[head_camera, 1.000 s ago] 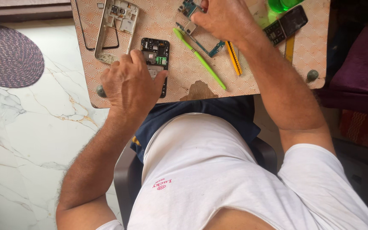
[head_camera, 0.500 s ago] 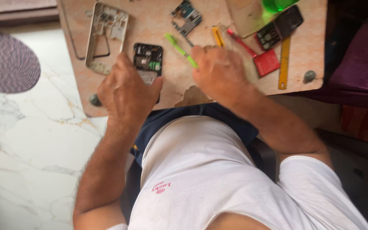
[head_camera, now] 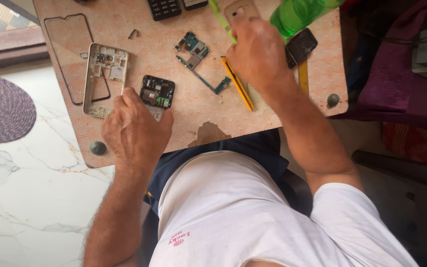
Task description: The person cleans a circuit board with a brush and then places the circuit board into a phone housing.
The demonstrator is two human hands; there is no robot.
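Left hand (head_camera: 135, 129) rests on the bench (head_camera: 124, 29), its grip closed over the lower end of an opened phone (head_camera: 157, 93); the exposed upper half shows just above the fingers. Right hand (head_camera: 257, 54) lies further up the bench, its grip closed on a green tool (head_camera: 220, 19) that sticks out beyond the knuckles. A yellow tool (head_camera: 238, 84) lies just under that hand; a circuit board (head_camera: 198, 59) lies beside it toward the left hand. A white frame (head_camera: 104, 79) and a black bezel (head_camera: 67, 54) lie outboard of the left grip. The bench top is pinkish, patterned, chipped at its near edge. Marble floor (head_camera: 25, 198) below, with a purple mat (head_camera: 1, 109).
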